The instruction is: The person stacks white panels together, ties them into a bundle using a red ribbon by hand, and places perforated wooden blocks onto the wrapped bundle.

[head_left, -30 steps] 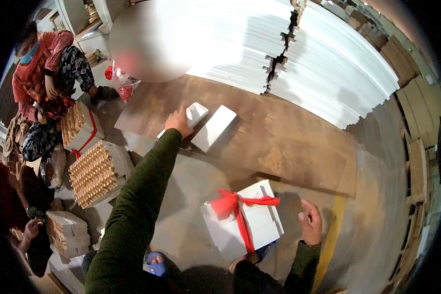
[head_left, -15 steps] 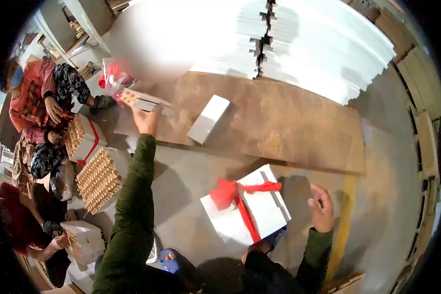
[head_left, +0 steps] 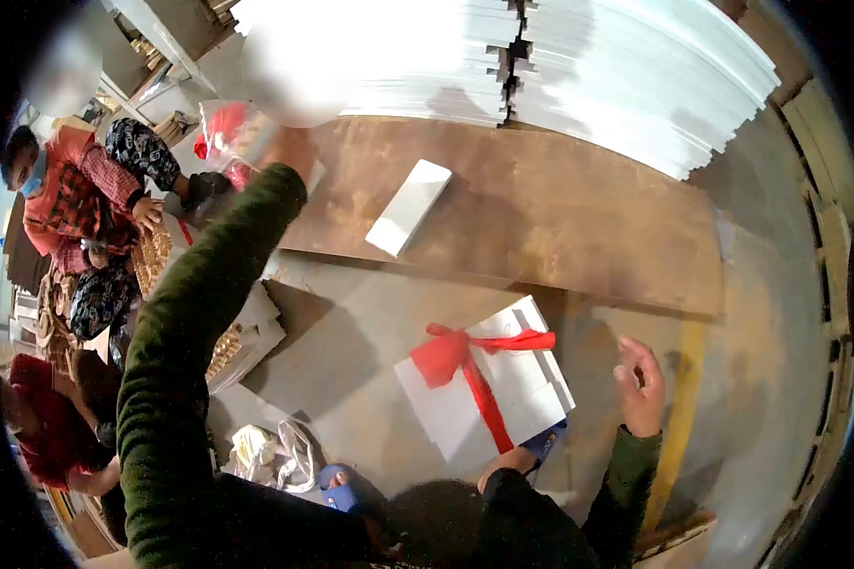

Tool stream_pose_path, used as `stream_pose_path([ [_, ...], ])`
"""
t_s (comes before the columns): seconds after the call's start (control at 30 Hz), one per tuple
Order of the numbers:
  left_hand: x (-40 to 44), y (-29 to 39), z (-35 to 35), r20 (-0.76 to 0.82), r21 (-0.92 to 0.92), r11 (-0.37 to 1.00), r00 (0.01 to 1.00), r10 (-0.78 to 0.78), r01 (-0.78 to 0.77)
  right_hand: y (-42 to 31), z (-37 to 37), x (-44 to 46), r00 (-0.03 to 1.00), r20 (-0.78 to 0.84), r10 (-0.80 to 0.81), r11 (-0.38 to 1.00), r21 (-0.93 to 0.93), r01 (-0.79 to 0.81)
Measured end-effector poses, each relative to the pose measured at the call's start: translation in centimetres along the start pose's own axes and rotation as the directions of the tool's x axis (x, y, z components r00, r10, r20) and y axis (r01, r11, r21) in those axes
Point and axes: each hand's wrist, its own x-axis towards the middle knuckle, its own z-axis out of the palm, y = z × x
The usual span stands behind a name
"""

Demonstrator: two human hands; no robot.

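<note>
At the upper left, my left hand (head_left: 291,149) is over the far left end of the brown board (head_left: 541,218), beside a clear plastic bag with red material (head_left: 228,133). Its fingers are smeared, so what they hold cannot be made out; a pale edge shows beside the wrist. One white block (head_left: 409,208) lies on the board to its right. My right hand (head_left: 642,387) hovers empty over the floor, fingers loosely curled and thumb apart. Left of it is a white stack (head_left: 531,398) tied with a red ribbon (head_left: 479,389).
Tall stacks of white sheets (head_left: 636,85) stand behind the board. A person in a red checked top (head_left: 81,199) sits at the left, with another in dark red (head_left: 47,427) below. White plastic bags (head_left: 270,455) lie near a blue slipper (head_left: 340,491).
My left hand has lifted a white piece with a tan end off the board and moved left and away, towards the plastic bag. My right hand stays empty. The view has shifted.
</note>
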Motion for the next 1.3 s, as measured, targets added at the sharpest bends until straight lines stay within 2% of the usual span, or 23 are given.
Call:
stream_pose_path([
  [0.07, 0.6, 3.4, 7.7, 0.013, -0.227, 0.969, 0.995, -0.101, 0.102, -0.9, 1.3, 0.3, 1.0, 0.005, -0.014, 1.0, 0.007, 0.014],
  [0.13, 1.4, 5.5, 13.1, -0.116, -0.142, 0.982, 0.983, -0.141, 0.124, -2.3, 3.4, 0.8, 0.998, -0.006, -0.059, 0.992, 0.111, 0.059],
  [0.17, 3.8, 4.7, 17.5, -0.286, 0.041, 0.95, 0.914, -0.286, 0.31, -3.2, 3.9, 1.2, 0.998, -0.025, -0.059, 0.993, 0.1, 0.061],
  [0.27, -3.1, 3.6, 1.0, 0.116, 0.047, 0.998, 0.992, -0.05, 0.044, -5.3, 5.2, -0.4, 0.971, 0.201, -0.127, 0.985, -0.089, 0.147],
  [0.37, -4.7, 2.3, -0.3, 0.037, -0.227, 0.965, 0.991, -0.127, 0.132, -5.2, 7.4, -1.6, 0.934, 0.331, -0.136, 0.963, -0.179, 0.203],
  [0.47, -6.9, 3.4, -0.8, -0.222, -0.385, 0.923, 0.969, -0.108, 0.015, -6.1, 9.9, -2.4, 0.9, 0.414, -0.138, 0.847, -0.422, 0.324],
  [0.5, -8.5, 4.3, -3.1, -0.192, -0.495, 0.869, 0.974, -0.119, 0.009, -6.5, 10.8, -2.8, 0.902, 0.416, -0.12, 0.805, -0.49, 0.333],
  [0.53, -10.2, 4.6, -4.0, -0.278, -0.598, 0.787, 0.96, -0.026, -0.152, -6.4, 11.6, -3.3, 0.911, 0.397, -0.11, 0.792, -0.519, 0.321],
  [0.57, -12.4, 5.6, -5.0, -0.377, -0.607, 0.755, 0.926, 0.001, -0.248, -6.1, 12.2, -3.7, 0.92, 0.379, -0.1, 0.776, -0.549, 0.31],
  [0.63, -18.7, 7.2, -10.5, -0.161, -0.835, 0.523, 0.985, 0.062, -0.169, -5.6, 12.5, -3.7, 0.919, 0.389, -0.071, 0.782, -0.55, 0.293],
  [0.67, -21.3, 7.1, -12.1, -0.058, -0.886, 0.445, 0.984, 0.169, -0.129, -5.5, 12.6, -3.7, 0.92, 0.39, -0.045, 0.766, -0.578, 0.283],
  [0.73, -25.6, 7.1, -12.3, -0.267, -0.886, 0.24, 0.861, 0.432, -0.396, -5.9, 12.8, -3.6, 0.919, 0.395, 0.015, 0.718, -0.644, 0.265],
  [0.77, -26.9, 7.8, -13.0, -0.348, -0.834, 0.211, 0.783, 0.515, -0.51, -5.9, 12.9, -3.5, 0.917, 0.397, 0.028, 0.716, -0.648, 0.259],
  [0.83, -29.2, 8.7, -13.9, -0.241, -0.809, 0.319, 0.774, 0.586, -0.494, -5.8, 13.1, -3.4, 0.89, 0.453, -0.053, 0.694, -0.624, 0.359],
  [0.9, -30.0, 9.9, -12.7, -0.201, -0.808, 0.362, 0.793, 0.575, -0.466, -5.3, 13.2, -3.7, 0.898, 0.433, -0.071, 0.687, -0.632, 0.359],
  [0.97, -30.0, 10.7, -11.7, -0.212, -0.788, 0.377, 0.789, 0.576, -0.487, -4.4, 12.8, -3.6, 0.918, 0.392, -0.058, 0.88, -0.414, 0.232],
  [1.0, -29.9, 11.0, -11.3, -0.224, -0.764, 0.389, 0.778, 0.587, -0.514, -4.2, 12.5, -3.4, 0.919, 0.39, -0.058, 0.882, -0.411, 0.23],
  [1.07, -29.7, 11.6, -11.1, -0.247, -0.746, 0.397, 0.776, 0.58, -0.535, -3.6, 12.0, -3.0, 0.874, 0.458, 0.161, 0.984, -0.143, -0.107],
  [1.1, -29.5, 11.9, -11.0, -0.272, -0.731, 0.402, 0.775, 0.57, -0.552, -3.2, 11.8, -2.9, 0.879, 0.443, 0.176, 0.982, -0.143, -0.125],
  [1.17, -29.1, 12.3, -11.1, -0.315, -0.717, 0.376, 0.754, 0.577, -0.587, -2.9, 11.7, -2.5, 0.82, 0.526, 0.226, 0.954, 0.051, -0.295],
  [1.2, -28.8, 12.4, -11.2, -0.326, -0.711, 0.37, 0.746, 0.58, -0.598, -3.6, 11.4, -2.1, 0.792, 0.551, 0.264, 0.959, -0.062, -0.276],
  [1.23, -28.6, 12.3, -11.3, -0.335, -0.705, 0.366, 0.74, 0.583, -0.607, -4.0, 11.2, -1.6, 0.799, 0.537, 0.27, 0.957, -0.057, -0.285],
  [1.3, -28.3, 11.9, -11.6, -0.324, -0.703, 0.357, 0.724, 0.609, -0.615, -4.3, 11.3, -1.1, 0.755, 0.629, 0.183, 0.97, -0.242, -0.033],
])
